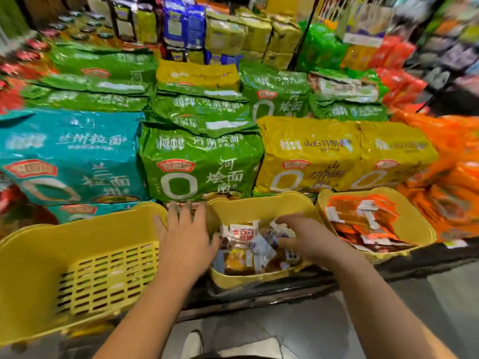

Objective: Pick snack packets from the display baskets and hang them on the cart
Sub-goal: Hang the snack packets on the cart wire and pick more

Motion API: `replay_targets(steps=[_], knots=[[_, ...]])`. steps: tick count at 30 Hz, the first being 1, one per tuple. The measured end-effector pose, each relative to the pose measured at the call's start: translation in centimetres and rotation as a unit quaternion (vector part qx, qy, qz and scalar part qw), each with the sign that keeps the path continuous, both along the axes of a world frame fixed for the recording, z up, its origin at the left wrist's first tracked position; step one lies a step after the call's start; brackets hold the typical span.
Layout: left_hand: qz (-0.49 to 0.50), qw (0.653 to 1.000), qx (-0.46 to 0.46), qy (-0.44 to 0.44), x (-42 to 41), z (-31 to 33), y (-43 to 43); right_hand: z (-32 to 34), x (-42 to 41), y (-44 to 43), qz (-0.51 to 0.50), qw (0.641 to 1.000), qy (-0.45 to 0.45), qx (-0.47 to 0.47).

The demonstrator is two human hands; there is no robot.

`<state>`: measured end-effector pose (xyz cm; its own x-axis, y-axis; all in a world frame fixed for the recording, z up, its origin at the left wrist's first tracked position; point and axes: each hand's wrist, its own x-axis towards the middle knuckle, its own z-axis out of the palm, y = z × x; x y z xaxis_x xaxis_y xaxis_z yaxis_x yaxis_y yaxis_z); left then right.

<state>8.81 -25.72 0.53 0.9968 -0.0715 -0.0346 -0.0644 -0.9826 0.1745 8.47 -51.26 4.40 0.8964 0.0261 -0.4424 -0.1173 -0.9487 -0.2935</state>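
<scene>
Packets (246,244) lie heaped in the middle basket (254,208); judged light, soft, slippery film (contents likely crushable). Take one by its sealed edge. Left grip (186,229) is spread flat at the rim; right grip (298,234) curls over the heap, pinch unconfirmed.

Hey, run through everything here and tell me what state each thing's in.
left hand, open, fingers straight
right hand, curled round a snack packet, it seems
middle basket, partly filled with mixed packets
right basket, holds orange packets
left basket, no contents visible
noodle packs, stacked behind the baskets
</scene>
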Motion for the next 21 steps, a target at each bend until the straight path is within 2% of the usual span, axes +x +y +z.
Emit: replay_targets(steps=[5,9,15,18,19,21], knots=[[-0.029,0.998,-0.030,0.046,2.6,-0.9,1.1,-3.3,4.9,2.3,0.049,0.991,0.092,-0.088],[-0.031,0.997,-0.046,0.054,2.6,-1.0,1.3,-6.0,5.9,2.7,0.164,0.960,0.100,-0.202],[-0.020,0.994,-0.070,0.076,3.1,-0.7,1.1,-5.6,6.7,2.0,0.176,0.933,0.080,-0.303],[-0.015,0.997,-0.054,0.054,2.8,0.0,1.2,-3.3,6.5,1.3,0.093,0.958,0.064,-0.265],[-0.028,0.998,-0.061,0.016,2.8,0.1,1.3,-1.8,6.1,0.9,0.062,0.968,0.045,-0.238],[-0.063,0.984,-0.139,-0.088,2.8,0.0,1.2,0.6,4.9,-0.3,0.008,0.991,-0.036,-0.127]])
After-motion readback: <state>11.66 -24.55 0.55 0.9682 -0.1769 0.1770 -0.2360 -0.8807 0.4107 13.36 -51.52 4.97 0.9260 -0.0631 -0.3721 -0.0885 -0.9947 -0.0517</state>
